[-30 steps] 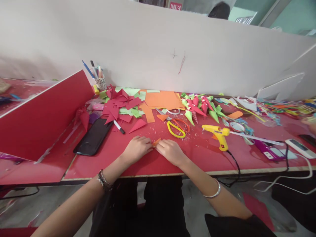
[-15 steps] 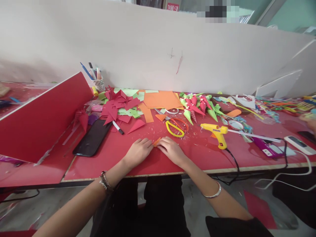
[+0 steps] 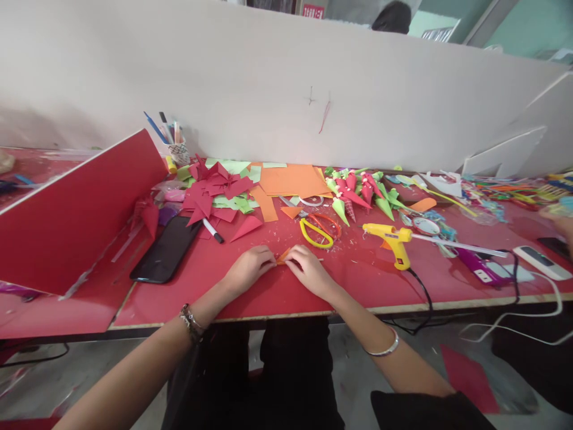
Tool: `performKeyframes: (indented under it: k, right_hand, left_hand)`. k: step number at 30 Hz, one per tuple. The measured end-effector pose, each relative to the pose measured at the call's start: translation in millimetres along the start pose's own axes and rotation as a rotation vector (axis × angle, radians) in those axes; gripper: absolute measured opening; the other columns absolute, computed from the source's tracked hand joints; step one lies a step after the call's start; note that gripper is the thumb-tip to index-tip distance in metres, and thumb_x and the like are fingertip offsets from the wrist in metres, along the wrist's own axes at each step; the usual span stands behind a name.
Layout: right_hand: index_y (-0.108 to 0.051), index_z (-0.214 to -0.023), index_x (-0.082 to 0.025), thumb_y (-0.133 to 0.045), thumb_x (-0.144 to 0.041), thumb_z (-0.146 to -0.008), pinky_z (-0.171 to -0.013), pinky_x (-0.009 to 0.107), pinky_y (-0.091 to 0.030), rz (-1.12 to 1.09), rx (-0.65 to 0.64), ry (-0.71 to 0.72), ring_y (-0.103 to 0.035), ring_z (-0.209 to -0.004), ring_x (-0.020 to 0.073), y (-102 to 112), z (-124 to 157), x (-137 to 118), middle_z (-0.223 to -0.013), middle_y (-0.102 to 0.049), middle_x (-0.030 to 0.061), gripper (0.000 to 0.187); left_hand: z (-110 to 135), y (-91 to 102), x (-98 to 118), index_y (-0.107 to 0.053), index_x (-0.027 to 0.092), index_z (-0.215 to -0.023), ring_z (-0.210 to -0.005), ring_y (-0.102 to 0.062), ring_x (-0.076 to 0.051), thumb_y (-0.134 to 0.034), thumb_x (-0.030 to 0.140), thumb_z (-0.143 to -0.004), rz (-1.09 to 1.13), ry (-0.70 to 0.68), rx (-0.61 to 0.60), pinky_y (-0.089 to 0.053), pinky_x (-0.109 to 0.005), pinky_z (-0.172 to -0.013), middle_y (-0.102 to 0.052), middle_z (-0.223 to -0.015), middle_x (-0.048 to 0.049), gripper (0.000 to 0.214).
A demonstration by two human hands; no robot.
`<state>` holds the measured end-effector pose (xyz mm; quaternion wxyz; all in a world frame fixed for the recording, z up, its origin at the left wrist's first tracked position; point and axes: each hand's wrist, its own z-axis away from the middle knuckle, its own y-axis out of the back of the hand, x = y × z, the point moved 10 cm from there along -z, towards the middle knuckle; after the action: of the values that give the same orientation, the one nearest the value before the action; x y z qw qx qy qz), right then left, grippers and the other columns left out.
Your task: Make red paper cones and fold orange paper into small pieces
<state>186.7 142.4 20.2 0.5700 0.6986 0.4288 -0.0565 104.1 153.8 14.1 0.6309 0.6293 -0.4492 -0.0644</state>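
My left hand (image 3: 249, 267) and my right hand (image 3: 307, 267) rest on the red table (image 3: 268, 292) near its front edge, fingertips meeting. Between them they pinch a small orange paper piece (image 3: 283, 257), mostly covered by the fingers. Both hands have the fingers curled closed on it. Yellow-and-red handled scissors (image 3: 319, 231) lie just beyond my right hand. A red paper cone (image 3: 247, 227) lies beyond my left hand.
A yellow glue gun (image 3: 393, 240) with a black cord lies to the right. A black phone (image 3: 165, 249) and marker (image 3: 213, 230) are at left, beside a tilted red board (image 3: 76, 215). Red pinwheels (image 3: 215, 185), orange sheets (image 3: 290, 179), paper cones (image 3: 358, 194) lie behind. Another person's hand (image 3: 564, 227) shows at far right.
My hands have drawn a little closer together around the orange piece, the fingertips pinching it tighter. Everything else on the table stays put.
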Motion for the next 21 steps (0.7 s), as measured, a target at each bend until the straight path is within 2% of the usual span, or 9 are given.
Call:
performKeyframes:
  k: [5,11,13,21]
  right_hand:
    - [-0.053,-0.079,-0.018,-0.046,-0.013,-0.084,-0.071,0.026,-0.043,0.039,0.011,0.009,-0.051,-0.077,0.0144,2.4,1.1,-1.9,-0.079,-0.055,0.0024,0.010]
    - [-0.054,-0.069,-0.017,-0.039,-0.014,-0.087,-0.068,0.030,-0.041,0.443,-0.025,0.078,-0.048,-0.074,0.0183,-5.8,7.7,-15.8,-0.075,-0.055,0.0056,0.024]
    - [-0.055,-0.069,-0.017,-0.037,-0.014,-0.088,-0.068,0.031,-0.041,0.502,-0.045,0.091,-0.048,-0.073,0.0184,-9.0,9.9,-17.5,-0.074,-0.056,0.0057,0.026]
    - [-0.059,-0.077,-0.017,-0.043,-0.017,-0.087,-0.070,0.028,-0.044,0.323,-0.033,0.082,-0.050,-0.078,0.0169,-3.5,6.1,-12.4,-0.080,-0.059,0.0046,0.019]
  left_hand:
    - [-4.6,3.6,-8.2,-0.060,0.018,-0.074,-0.074,-0.054,-0.014,-0.051,0.026,-0.082,0.039,0.065,0.005,-0.035,-0.026,-0.069,-0.061,-0.075,-0.0003,0.014]
    - [-8.9,2.8,-18.7,-0.061,0.019,-0.071,-0.074,-0.055,-0.014,-0.055,0.029,-0.079,0.042,0.137,-0.010,-0.027,-0.029,-0.071,-0.063,-0.073,0.0028,0.013]
    - [-9.6,2.0,-21.3,-0.061,0.019,-0.070,-0.074,-0.055,-0.014,-0.055,0.031,-0.079,0.045,0.155,-0.011,-0.026,-0.029,-0.071,-0.064,-0.073,0.0030,0.015]
    - [-8.8,0.4,-23.0,-0.062,0.021,-0.076,-0.073,-0.055,-0.014,-0.053,0.034,-0.081,0.010,0.166,0.005,-0.025,-0.029,-0.070,-0.065,-0.076,0.0035,0.016]
